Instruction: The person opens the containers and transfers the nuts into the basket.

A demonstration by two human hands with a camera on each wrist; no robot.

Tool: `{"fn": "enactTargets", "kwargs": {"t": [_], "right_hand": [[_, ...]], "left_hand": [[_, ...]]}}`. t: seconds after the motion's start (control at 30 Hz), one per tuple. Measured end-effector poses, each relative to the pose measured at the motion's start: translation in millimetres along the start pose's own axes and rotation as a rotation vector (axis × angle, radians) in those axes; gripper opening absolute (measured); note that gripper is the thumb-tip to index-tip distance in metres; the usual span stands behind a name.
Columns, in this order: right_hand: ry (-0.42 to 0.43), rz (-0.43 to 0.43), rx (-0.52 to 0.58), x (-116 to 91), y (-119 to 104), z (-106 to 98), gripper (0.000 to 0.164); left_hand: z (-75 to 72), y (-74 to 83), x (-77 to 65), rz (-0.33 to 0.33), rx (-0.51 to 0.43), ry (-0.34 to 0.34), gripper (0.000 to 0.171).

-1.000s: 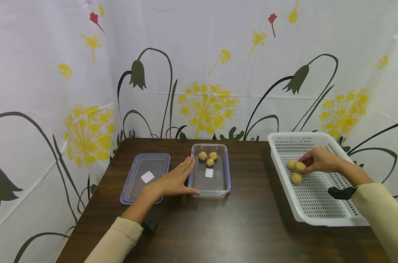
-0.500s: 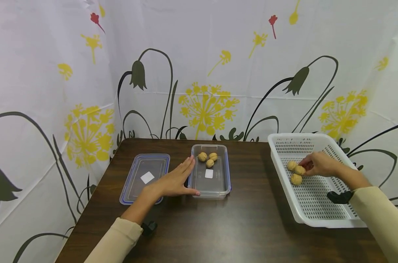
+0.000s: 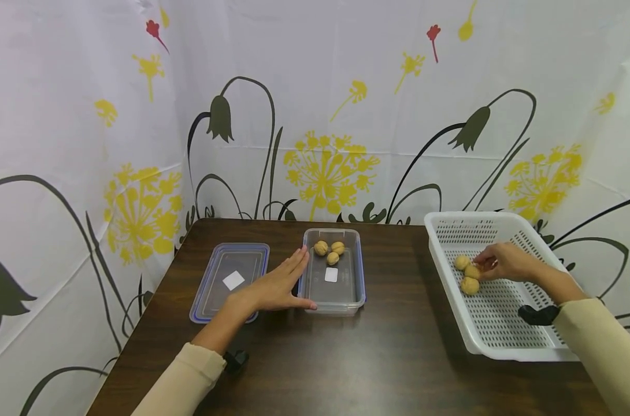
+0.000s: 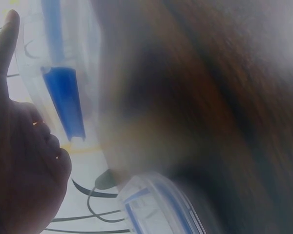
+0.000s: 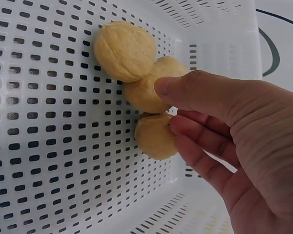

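My right hand (image 3: 510, 263) is inside the white perforated basket (image 3: 442, 294), at three tan walnuts clustered by its left side. In the right wrist view, the thumb tip lies over the middle walnut (image 5: 141, 95). Another finger reaches the edge of the lower walnut (image 5: 154, 139), and the third walnut (image 5: 124, 51) sits above. My left hand (image 3: 270, 289) is spread along the left wall of a clear lidless container (image 3: 341, 294), fingers extended and thumb at its near corner. Several blue-edged plastic parts show near that hand in the left wrist view, including a blue clip (image 4: 66, 102).
Three walnuts (image 3: 333, 258) lie at the far end of the container, near a white label. To its left, a clear lid (image 3: 218, 286) with a blue rim lies flat on the dark wooden table (image 3: 393, 323). A flower-printed curtain (image 3: 330, 104) hangs behind.
My right hand has come slightly lower, and the middle walnut has shifted down and left against the other two. My left hand has stayed at the container.
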State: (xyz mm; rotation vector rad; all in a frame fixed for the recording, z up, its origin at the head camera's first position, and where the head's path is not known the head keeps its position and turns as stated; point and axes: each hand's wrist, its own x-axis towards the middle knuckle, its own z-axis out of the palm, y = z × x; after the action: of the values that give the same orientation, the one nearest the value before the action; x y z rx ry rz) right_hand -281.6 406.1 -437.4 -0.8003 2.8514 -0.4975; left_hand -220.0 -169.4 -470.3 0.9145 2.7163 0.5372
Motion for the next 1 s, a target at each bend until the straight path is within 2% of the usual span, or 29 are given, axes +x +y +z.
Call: {"fn": "enactTargets", "kwargs": {"t": [0.27,0.53,0.83,1.0], "right_hand": [[0.090,-0.031,0.027,1,-15,-9,0.035],[0.201,-0.150,0.003,10,-35,-17,0.033],[0.239,-0.126,0.046,26,-75,-26,0.037],[0.228,-0.138,0.115,35,-100,-27,0.037]], "left_hand": [[-1.4,-0.2,1.2,-0.005,0.006,-0.001,0.124],[-0.2,0.5,1.4,-0.006,0.011,-0.002,0.124],[-1.5,1.2,1.1,-0.008,0.006,-0.004,0.124],[-1.6,1.6,0.6,-0.011,0.003,-0.007,0.124]]}}
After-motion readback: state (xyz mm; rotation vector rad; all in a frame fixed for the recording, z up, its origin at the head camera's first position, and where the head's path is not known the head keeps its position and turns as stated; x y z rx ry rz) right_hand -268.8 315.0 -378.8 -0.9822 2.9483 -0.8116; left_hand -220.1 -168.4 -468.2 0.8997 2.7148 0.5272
